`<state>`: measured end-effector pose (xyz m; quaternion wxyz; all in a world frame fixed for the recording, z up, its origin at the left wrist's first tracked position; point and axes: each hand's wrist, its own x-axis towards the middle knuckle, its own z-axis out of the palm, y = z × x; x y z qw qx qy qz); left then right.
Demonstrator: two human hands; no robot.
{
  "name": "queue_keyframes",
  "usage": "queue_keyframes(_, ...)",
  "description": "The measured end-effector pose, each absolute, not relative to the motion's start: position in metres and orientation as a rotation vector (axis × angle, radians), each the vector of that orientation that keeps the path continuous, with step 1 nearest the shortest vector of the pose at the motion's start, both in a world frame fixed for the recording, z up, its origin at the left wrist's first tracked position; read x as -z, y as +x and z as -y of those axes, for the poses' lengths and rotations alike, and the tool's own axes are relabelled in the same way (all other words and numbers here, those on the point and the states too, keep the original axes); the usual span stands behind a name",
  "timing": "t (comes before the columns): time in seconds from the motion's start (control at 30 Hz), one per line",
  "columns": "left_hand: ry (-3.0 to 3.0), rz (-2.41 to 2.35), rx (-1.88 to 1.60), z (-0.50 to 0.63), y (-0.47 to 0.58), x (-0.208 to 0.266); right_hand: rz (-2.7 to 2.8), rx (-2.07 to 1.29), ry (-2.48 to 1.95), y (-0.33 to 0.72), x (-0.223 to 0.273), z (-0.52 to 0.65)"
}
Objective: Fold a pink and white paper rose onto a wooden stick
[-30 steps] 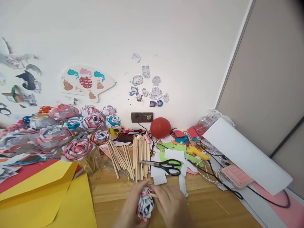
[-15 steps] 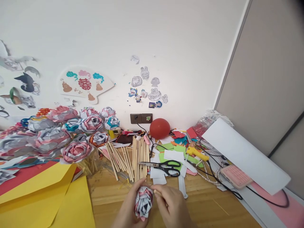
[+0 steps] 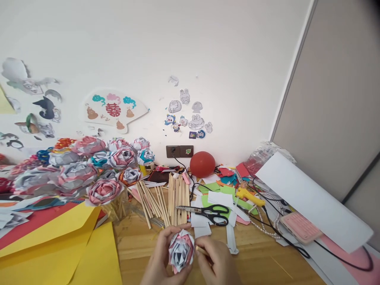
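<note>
A folded paper flower (image 3: 181, 250), white and pink with some dark printing, sits in my left hand (image 3: 159, 255), whose fingers and thumb curl round its side. Just right of it is my right hand (image 3: 216, 259), closed in a pinch on a short, thin wooden stick (image 3: 202, 250) that points toward the flower's edge; most of the stick is hidden by the fingers. Beyond the hands lie black-handled scissors (image 3: 208, 213), resting across a row of wooden sticks (image 3: 178, 194).
Finished paper flowers (image 3: 105, 190) crowd the left, behind yellow paper sheets (image 3: 95, 253). A red balloon (image 3: 202, 164) sits by the wall. To the right are paper scraps (image 3: 219, 198), a yellow glue gun (image 3: 250, 196), a bead string, cables and a pink calculator-like device (image 3: 300, 227).
The flower has turned in my left hand so more of its front faces me. My right hand has drawn slightly down and right. The whole view has shifted a little.
</note>
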<state>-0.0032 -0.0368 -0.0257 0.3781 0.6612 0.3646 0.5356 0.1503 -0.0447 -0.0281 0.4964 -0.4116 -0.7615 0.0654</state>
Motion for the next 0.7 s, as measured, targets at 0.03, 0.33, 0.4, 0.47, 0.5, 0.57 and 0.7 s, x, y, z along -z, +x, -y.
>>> queue_keyframes(0.03,1.69,-0.928,-1.376,0.037,-0.003,0.025,1.847,-0.148,-0.984,0.15,0.029,0.045)
queue_keyframes(0.33,1.732,-0.944,-1.342,0.043,-0.001,0.024,1.929,-0.111,-0.959,0.148,0.034,0.045)
queue_keyframes(0.4,1.723,-0.954,-1.352,0.04,-0.002,0.027,1.956,-0.047,-0.932,0.148,0.034,0.046)
queue_keyframes(0.47,1.725,-0.96,-1.359,0.037,-0.004,0.029,1.959,0.011,-0.921,0.15,0.033,0.047)
queue_keyframes(0.5,1.732,-0.961,-1.357,0.036,-0.005,0.03,1.952,0.023,-0.923,0.15,0.032,0.048)
queue_keyframes(0.57,1.751,-0.976,-1.34,0.034,-0.007,0.03,1.894,0.015,-0.953,0.152,0.028,0.051)
queue_keyframes(0.7,1.78,-1.008,-1.297,0.036,-0.007,0.031,1.739,-0.085,-1.045,0.156,0.018,0.052)
